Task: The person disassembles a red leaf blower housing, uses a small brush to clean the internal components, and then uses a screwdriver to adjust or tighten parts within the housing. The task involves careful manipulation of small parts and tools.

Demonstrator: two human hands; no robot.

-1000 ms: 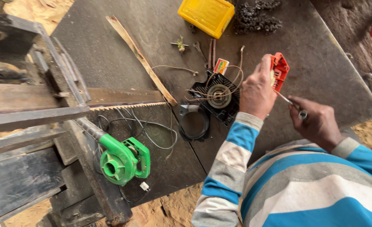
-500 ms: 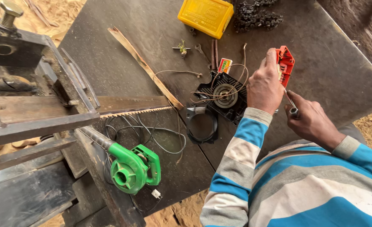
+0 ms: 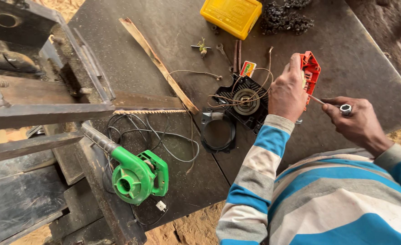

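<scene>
dark metal counter (image 3: 164,54) over sandy ground | my left hand (image 3: 287,93) fingers clamp the orange cover (image 3: 311,72) above the counter | right hand (image 3: 357,121) fingers wrap the socket wrench (image 3: 341,109) | keep it square, turn gently

An outdoor repair workshop on sandy ground. A dark, scuffed metal worktable (image 3: 164,50) carries loose parts: a yellow plastic case (image 3: 231,16) at its far edge, a greasy saw chain (image 3: 284,18) beside the case, and a green electric blower (image 3: 137,174) with its black cord at the near edge.
</scene>
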